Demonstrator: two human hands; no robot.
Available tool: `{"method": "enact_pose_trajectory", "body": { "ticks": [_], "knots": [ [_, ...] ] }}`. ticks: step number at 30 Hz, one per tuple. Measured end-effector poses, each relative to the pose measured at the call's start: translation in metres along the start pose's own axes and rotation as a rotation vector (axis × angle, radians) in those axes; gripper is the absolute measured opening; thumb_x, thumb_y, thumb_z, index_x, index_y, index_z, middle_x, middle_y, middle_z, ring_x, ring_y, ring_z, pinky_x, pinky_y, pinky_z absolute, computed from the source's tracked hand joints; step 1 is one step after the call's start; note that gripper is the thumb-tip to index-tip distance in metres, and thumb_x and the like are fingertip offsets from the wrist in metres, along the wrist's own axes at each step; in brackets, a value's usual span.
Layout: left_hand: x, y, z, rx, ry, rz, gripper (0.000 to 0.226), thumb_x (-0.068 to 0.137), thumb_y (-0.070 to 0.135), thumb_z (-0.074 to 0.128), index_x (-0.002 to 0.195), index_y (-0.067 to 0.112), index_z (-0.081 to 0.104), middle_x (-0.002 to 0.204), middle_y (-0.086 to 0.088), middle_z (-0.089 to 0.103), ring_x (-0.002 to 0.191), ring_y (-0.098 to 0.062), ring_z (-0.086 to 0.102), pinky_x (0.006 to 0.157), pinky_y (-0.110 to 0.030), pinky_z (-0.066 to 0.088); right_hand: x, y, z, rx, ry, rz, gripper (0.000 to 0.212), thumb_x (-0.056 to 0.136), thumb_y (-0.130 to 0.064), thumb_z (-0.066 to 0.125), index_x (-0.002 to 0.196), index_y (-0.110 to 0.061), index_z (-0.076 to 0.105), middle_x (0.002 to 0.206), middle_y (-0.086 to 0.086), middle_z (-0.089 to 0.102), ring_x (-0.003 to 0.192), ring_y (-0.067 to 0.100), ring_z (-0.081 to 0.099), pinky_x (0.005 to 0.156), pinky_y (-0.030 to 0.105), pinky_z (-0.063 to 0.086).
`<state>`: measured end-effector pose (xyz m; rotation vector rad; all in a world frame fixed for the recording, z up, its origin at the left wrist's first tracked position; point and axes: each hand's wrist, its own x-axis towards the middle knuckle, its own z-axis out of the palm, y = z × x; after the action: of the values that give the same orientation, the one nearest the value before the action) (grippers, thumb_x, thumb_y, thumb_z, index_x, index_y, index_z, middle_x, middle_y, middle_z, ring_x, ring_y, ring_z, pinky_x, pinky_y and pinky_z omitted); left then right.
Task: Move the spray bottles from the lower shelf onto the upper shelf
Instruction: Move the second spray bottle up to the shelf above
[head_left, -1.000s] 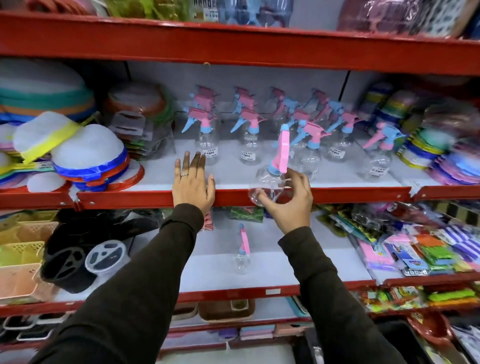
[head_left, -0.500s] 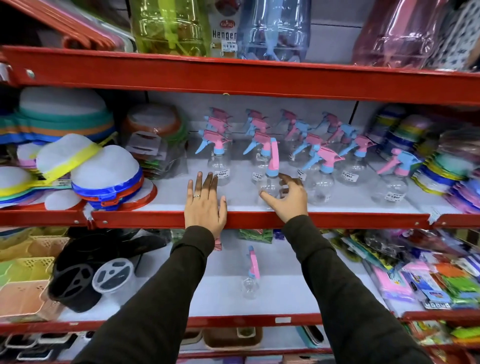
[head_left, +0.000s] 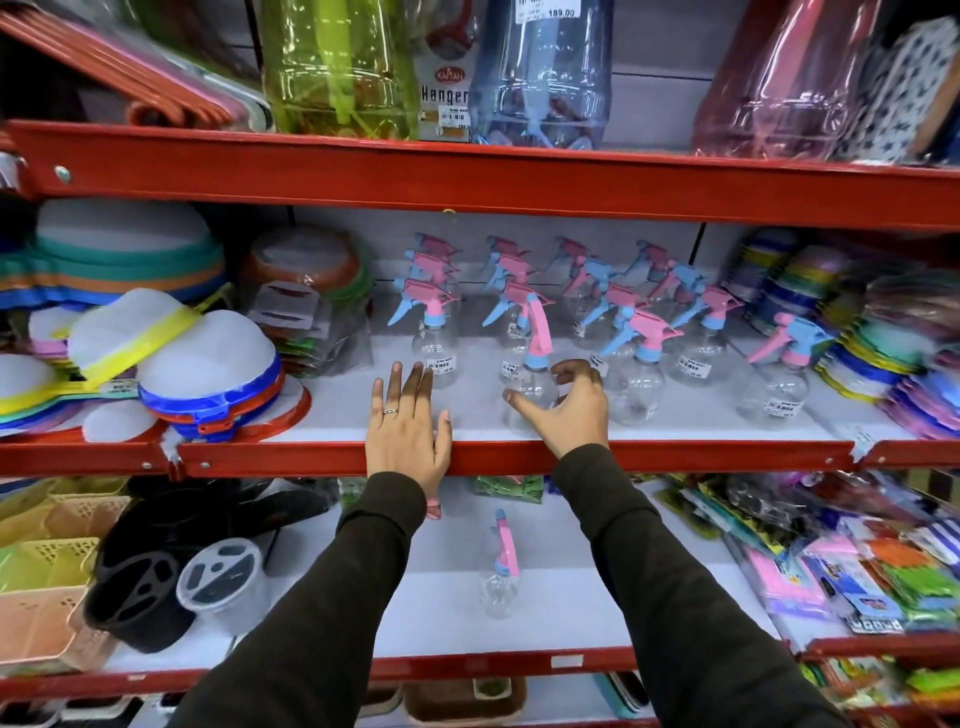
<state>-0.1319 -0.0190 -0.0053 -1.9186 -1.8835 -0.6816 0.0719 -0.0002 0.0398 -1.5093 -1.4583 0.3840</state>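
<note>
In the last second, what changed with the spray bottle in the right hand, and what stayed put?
The right hand carried the spray bottle from the shelf edge up and back onto the upper shelf, setting it among the others. Its fingers have opened, and the grip looks released or nearly so. The left hand stayed flat on the shelf edge, and one bottle stayed on the lower shelf.

Both arms reach forward in dark sleeves — the left hand (head_left: 407, 425) lies flat, fingers together, the right hand (head_left: 569, 410) curls loosely open.
</note>
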Motion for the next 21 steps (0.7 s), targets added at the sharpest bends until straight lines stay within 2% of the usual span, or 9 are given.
{"method": "enact_pose_trajectory", "body": {
  "ticks": [4,8,10,14,17,21],
  "knots": [
    [0.0000,0.0001,-0.0001,-0.007,-0.007,-0.004,0.065,0.097,0.041,0.022,0.151,0.007,0.031,0.160,-0.008,0.030,0.153,-0.027,0.012,0.124,-0.045,0.003,-0.0006,0.0048,-0.0001,0.035,-0.036,0.001,0.065,0.068,-0.043,0.081,0.123,-0.018,0.058,0.122,0.003,0.064,0.110,0.023,0.061,0.097,0.034,0.052],
    [0.0004,0.0001,0.0000,-0.014,-0.004,-0.003,0.065,0.096,0.041,0.023,0.151,0.007,0.033,0.159,-0.009,0.032,0.152,-0.028,0.014,0.124,-0.045,0.003,-0.0025,0.0048,-0.0020,0.011,-0.096,-0.012,0.071,0.075,-0.046,0.072,0.137,-0.020,0.050,0.136,0.004,0.059,0.124,0.025,0.056,0.104,0.034,0.047],
    [0.0002,-0.0002,0.0000,-0.012,-0.002,-0.003,0.064,0.096,0.040,0.024,0.150,0.007,0.033,0.159,-0.009,0.033,0.152,-0.028,0.015,0.124,-0.045,0.004,-0.0042,0.0017,-0.0016,-0.009,-0.065,-0.010,0.078,0.073,-0.050,0.075,0.139,-0.021,0.046,0.140,0.006,0.054,0.128,0.025,0.052,0.106,0.035,0.045],
    [-0.0007,0.0000,-0.0008,-0.011,0.003,-0.002,0.063,0.096,0.040,0.025,0.150,0.007,0.035,0.158,-0.009,0.033,0.152,-0.028,0.016,0.124,-0.043,0.002,-0.0039,-0.0031,0.0010,-0.066,0.003,0.029,0.081,0.065,-0.060,0.080,0.127,-0.019,0.049,0.129,0.009,0.052,0.121,0.027,0.051,0.104,0.038,0.048],
    [-0.0007,-0.0001,-0.0007,-0.020,0.007,-0.002,0.064,0.097,0.040,0.026,0.150,0.007,0.035,0.158,-0.010,0.033,0.152,-0.028,0.016,0.124,-0.043,0.001,-0.0008,-0.0008,0.0031,-0.058,-0.011,0.016,0.072,0.067,-0.052,0.082,0.124,-0.018,0.053,0.125,0.008,0.056,0.116,0.027,0.056,0.101,0.039,0.051],
    [-0.0007,-0.0003,-0.0002,-0.017,0.005,-0.001,0.064,0.097,0.041,0.025,0.150,0.007,0.034,0.159,-0.010,0.033,0.152,-0.028,0.015,0.123,-0.044,0.003,0.0003,-0.0002,0.0021,-0.005,-0.046,0.000,0.071,0.071,-0.039,0.082,0.133,-0.017,0.056,0.128,0.006,0.061,0.115,0.024,0.059,0.099,0.034,0.050]
  ]
}}
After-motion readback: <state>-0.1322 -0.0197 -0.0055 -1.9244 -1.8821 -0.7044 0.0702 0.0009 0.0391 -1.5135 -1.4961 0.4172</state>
